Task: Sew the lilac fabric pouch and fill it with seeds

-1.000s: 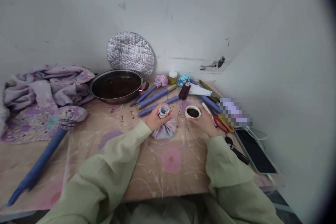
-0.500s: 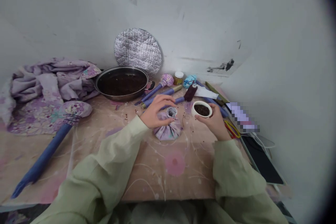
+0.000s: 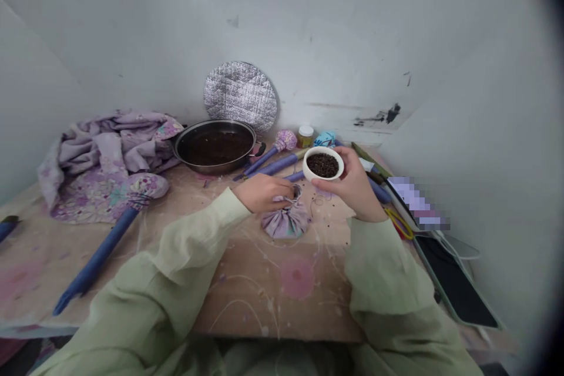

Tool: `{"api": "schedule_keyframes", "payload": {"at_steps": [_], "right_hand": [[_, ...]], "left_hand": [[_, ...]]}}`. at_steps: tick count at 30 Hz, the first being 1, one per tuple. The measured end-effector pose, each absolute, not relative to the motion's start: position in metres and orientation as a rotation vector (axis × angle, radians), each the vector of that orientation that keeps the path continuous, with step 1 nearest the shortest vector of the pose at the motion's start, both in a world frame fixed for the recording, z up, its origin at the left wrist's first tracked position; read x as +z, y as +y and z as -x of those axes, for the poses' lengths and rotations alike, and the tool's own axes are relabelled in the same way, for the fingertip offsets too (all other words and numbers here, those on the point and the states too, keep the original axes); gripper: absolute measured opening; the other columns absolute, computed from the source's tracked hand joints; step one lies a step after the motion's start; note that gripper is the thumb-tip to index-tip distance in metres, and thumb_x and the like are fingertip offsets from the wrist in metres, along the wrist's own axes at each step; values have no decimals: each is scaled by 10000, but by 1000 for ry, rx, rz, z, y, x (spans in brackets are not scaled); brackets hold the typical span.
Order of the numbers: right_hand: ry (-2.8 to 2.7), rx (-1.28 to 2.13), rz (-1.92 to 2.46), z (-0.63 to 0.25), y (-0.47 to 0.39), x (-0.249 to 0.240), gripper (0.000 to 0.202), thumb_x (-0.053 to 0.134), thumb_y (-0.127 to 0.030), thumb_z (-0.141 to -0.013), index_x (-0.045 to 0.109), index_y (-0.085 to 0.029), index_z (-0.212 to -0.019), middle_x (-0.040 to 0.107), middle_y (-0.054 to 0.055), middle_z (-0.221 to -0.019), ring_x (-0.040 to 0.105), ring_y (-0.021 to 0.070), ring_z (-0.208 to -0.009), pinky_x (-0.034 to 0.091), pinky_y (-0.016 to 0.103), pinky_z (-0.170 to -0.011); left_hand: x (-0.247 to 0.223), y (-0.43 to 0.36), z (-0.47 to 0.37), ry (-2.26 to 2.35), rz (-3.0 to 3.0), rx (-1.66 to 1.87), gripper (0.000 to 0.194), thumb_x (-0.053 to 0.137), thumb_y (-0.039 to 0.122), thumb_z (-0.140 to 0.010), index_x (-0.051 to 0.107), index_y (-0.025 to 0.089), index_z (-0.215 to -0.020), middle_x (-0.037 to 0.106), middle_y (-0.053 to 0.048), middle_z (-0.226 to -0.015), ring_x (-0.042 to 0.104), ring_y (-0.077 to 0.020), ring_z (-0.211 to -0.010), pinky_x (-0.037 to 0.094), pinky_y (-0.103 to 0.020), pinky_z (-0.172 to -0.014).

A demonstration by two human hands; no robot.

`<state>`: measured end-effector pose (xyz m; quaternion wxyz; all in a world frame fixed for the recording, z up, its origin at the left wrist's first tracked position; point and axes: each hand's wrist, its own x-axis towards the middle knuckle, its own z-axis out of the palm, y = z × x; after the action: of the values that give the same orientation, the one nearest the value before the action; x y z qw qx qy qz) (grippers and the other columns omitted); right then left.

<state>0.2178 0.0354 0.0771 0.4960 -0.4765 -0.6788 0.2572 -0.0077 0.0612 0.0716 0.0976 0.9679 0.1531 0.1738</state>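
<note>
My right hand (image 3: 359, 188) grips a small white bowl (image 3: 311, 175) by its right side, above the table. Dark brown grains (image 3: 323, 164) fill the bowl, which tips slightly toward me. Left of it, a gathered lilac floral cloth pouch (image 3: 285, 222) sits on the table. A rolled, ring-like opening (image 3: 298, 191) shows at its top. The fingers of my left hand (image 3: 265, 192) are closed at the pouch's neck, partly covering that opening. The fingertips are partly hidden.
A black pan (image 3: 215, 167) of dark grains stands at the back left, before a silver quilted disc (image 3: 241, 94). Lilac cloth (image 3: 88, 153) and a blue-wrapped stick with a padded head (image 3: 103, 247) lie left. Scissors (image 3: 400, 224) and a phone (image 3: 456, 279) lie right.
My left hand has gone from fingers spread around the pouch's opening to closed at its neck. My right hand has brought the bowl up and left, nearer the pouch.
</note>
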Motion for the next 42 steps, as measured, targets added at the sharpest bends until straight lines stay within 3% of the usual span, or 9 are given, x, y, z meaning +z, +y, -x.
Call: {"api": "schedule_keyframes", "payload": {"at_steps": [4, 7, 15, 22, 27, 32, 42], "right_hand": [[-1647, 657, 1139, -217, 35, 75, 644, 774, -423, -604, 413, -228, -1101, 543, 54, -1096, 560, 212, -1005, 468, 372, -898], [-1650, 646, 1154, -220, 33, 73, 645, 787, -421, -591, 428, -228, -1091, 545, 49, -1082, 562, 210, -995, 467, 368, -894], [-1715, 605, 1192, -233, 28, 73, 672, 786, -428, -590, 429, -220, -1119, 563, 62, -1099, 567, 225, -1000, 462, 379, -874], [-1716, 606, 1208, -235, 25, 76, 662, 792, -394, -591, 433, -217, -1118, 568, 60, -1088, 569, 230, -999, 465, 380, -869], [-1737, 618, 1193, -237, 27, 74, 656, 803, -376, -579, 440, -228, -1104, 563, 56, -1104, 563, 234, -1018, 461, 382, -884], [-1766, 634, 1215, -235, 29, 70, 691, 811, -387, -569, 430, -251, -1129, 563, 49, -1108, 563, 241, -1035, 466, 393, -890], [-1834, 736, 1102, -223, 27, 68, 623, 797, -340, -599, 440, -267, -1104, 537, 37, -1109, 563, 222, -1041, 505, 342, -860]], "left_hand": [[76, 60, 6, 555, -2948, 338, 231, 493, 348, -885, 625, 173, -957, 688, -66, -957, 637, -172, -836, 407, -245, -633], [77, 58, 1, 606, -2979, 315, 279, 474, 398, -893, 622, 161, -901, 683, -58, -929, 635, -174, -834, 378, -247, -602], [73, 54, -11, 771, -3041, 382, 182, 501, 285, -839, 572, 154, -733, 642, -39, -812, 606, -159, -795, 334, -254, -583], [66, 57, -14, 911, -2976, 417, 258, 508, 371, -872, 576, 160, -739, 631, -24, -758, 591, -148, -738, 302, -245, -565], [68, 56, -11, 841, -2942, 425, 285, 516, 343, -875, 554, 145, -673, 654, -25, -846, 605, -131, -763, 326, -232, -577], [67, 58, -8, 846, -2954, 442, 307, 504, 341, -871, 555, 143, -641, 640, -27, -786, 600, -128, -708, 338, -239, -554], [77, 61, 7, 702, -2802, 698, 199, 548, 338, -852, 629, 156, -846, 660, -51, -956, 625, -145, -883, 468, -232, -766]]}}
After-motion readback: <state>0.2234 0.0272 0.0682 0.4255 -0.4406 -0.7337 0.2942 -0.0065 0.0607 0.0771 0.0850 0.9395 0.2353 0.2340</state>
